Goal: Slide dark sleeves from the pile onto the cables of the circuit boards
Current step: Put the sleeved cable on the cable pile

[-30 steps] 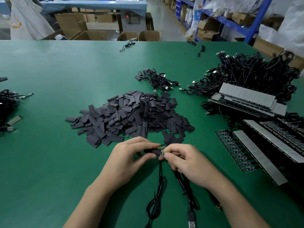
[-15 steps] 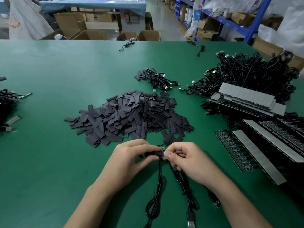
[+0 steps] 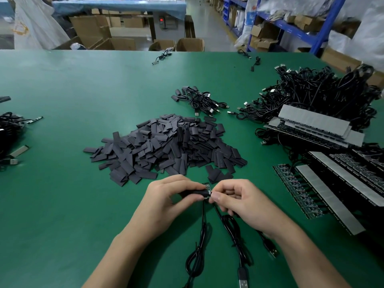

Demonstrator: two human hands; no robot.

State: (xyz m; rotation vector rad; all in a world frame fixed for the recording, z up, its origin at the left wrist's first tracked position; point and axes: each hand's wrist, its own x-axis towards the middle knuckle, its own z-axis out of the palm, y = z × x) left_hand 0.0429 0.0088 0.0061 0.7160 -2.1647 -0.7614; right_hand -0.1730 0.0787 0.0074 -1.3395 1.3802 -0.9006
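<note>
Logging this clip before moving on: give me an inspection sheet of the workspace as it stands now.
Surface: green table.
Job's things: sleeve pile mid-table; dark sleeve at a small circuit board between the hands; board strips at right.
Clutter: stray cables at the far edge.
Grippers: left hand pinches the dark sleeve; right hand pinches the circuit board.
Cables: two black cables trail toward the person; cable heap far right.
Surroundings: cardboard boxes, blue shelving.

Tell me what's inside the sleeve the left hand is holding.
A small circuit board pokes from one end of the dark sleeve; whatever lies deeper inside is covered.
</note>
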